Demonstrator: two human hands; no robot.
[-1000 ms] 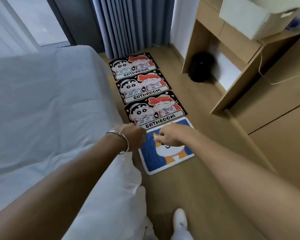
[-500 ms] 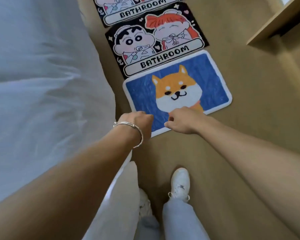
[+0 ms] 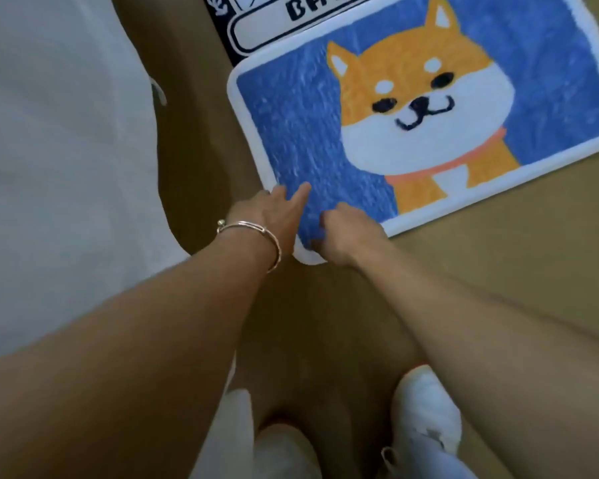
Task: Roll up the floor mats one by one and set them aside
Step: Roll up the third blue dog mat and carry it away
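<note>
2 mats in view: blue dog mat (image 3: 301,126) flat on wood floor (image 3: 498,254), black-white mat (image 3: 277,32) abutting its far edge. L hand (image 3: 274,212), w/ 1 bracelet (image 3: 256,229), fingers straight, resting on near-left corner; R hand (image 3: 350,233) curled on same corner, pinching or not: can't tell. White bedding (image 3: 66,150) close at left, 1 white shoe (image 3: 429,406) below.

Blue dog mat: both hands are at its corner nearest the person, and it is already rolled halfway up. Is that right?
Not quite. The head view shows the blue dog mat lying flat on the floor, with no part rolled yet. The rest holds: the left hand and the right hand are both at its corner nearest the person.
</note>
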